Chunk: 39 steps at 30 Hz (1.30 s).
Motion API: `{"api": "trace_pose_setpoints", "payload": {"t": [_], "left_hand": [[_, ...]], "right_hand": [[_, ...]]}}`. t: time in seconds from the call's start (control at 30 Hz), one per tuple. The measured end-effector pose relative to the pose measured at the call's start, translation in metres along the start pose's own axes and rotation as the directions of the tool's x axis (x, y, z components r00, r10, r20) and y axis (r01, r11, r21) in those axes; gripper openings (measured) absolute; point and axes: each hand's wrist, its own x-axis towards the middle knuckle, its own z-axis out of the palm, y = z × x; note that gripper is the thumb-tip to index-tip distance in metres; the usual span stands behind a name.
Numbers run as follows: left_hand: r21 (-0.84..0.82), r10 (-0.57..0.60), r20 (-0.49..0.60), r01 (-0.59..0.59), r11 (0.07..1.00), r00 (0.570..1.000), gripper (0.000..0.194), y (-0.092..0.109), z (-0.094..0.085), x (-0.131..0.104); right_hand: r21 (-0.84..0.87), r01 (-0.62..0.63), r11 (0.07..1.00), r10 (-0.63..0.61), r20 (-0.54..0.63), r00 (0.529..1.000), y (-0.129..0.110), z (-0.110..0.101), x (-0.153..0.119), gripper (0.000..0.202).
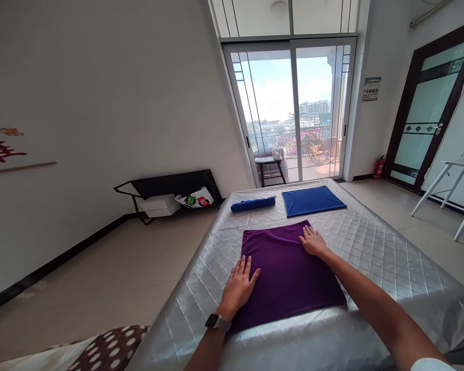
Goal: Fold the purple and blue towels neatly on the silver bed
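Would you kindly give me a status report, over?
Left hand on purple cloth, left edge; right hand, far right corner. Purple cloth flat, slightly creased. Blue roll, blue cloth beyond.

daylight enters through a sliding glass door (294,113) that faces a balcony (313,171) with a rocking chair (321,150). white walls (119,77) meet a beige floor (119,273) along a black baseboard (62,260). at right, a red fire extinguisher (379,168) stands beside a dark-framed frosted-glass door (429,103), near a white table (462,163).

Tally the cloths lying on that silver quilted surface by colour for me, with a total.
Blue: 2, one rolled cloth and one flat cloth
Purple: 1, a purple cloth under the left hand and right hand
Total: 3
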Motion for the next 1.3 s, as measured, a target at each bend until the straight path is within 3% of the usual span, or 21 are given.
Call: {"api": "trace_pose_setpoints", "payload": {"t": [0.13,0.2,0.27,0.33,0.47,0.57,0.67,0.83,0.93,1.03,1.17,1.3], "left_hand": [[0.027,-0.056,0.070,0.054,0.998,0.996,0.072,-0.001,-0.010,0.007],[0.049,-0.082,0.059,0.079,0.996,0.995,0.074,0.010,-0.023,0.022],[0.039,-0.045,-0.006,0.045,0.998,0.999,0.071,0.036,-0.037,0.046],[-0.001,0.081,-0.055,-0.081,0.997,0.995,0.064,0.075,-0.047,0.075],[-0.082,0.212,-0.018,-0.212,0.974,0.977,0.056,0.152,-0.047,0.122],[-0.120,0.175,0.015,-0.172,0.978,0.984,0.055,0.170,-0.035,0.137],[-0.134,0.111,0.037,-0.105,0.985,0.993,0.058,0.143,-0.026,0.135],[-0.049,-0.120,0.092,0.125,0.991,0.989,0.059,0.050,-0.024,0.116],[-0.024,-0.249,0.132,0.255,0.967,0.959,0.062,0.010,-0.025,0.108],[-0.032,-0.281,0.167,0.290,0.956,0.945,0.065,-0.001,-0.024,0.106],[-0.039,-0.272,0.155,0.281,0.959,0.950,0.066,0.003,-0.020,0.107],[-0.049,-0.264,0.110,0.271,0.961,0.958,0.066,0.001,-0.014,0.107]], "right_hand": [[-0.013,-0.022,1.000,0.021,-0.029,0.999,0.004,0.009,0.010,0.067],[-0.016,-0.030,0.999,0.029,-0.045,0.999,0.006,0.014,0.012,0.067],[-0.017,-0.039,0.999,0.038,-0.068,0.997,0.007,0.019,0.013,0.067],[-0.022,-0.047,0.999,0.044,-0.095,0.994,0.008,0.023,0.014,0.067],[-0.054,-0.030,0.998,0.024,-0.117,0.993,0.011,0.027,0.015,0.063],[-0.066,-0.025,0.997,0.017,-0.119,0.993,0.011,0.027,0.014,0.062],[-0.067,-0.043,0.997,0.034,-0.128,0.991,0.009,0.025,0.014,0.063],[-0.069,-0.070,0.995,0.062,-0.115,0.991,0.006,0.026,0.015,0.065],[-0.087,-0.089,0.992,0.080,-0.101,0.992,0.005,0.026,0.019,0.065],[-0.121,-0.079,0.990,0.066,-0.108,0.992,0.002,0.022,0.028,0.064],[-0.119,0.008,0.993,-0.019,-0.093,0.995,0.002,0.013,0.044,0.062],[-0.073,-0.031,0.997,0.026,-0.059,0.998,0.010,0.013,0.052,0.064]]}}
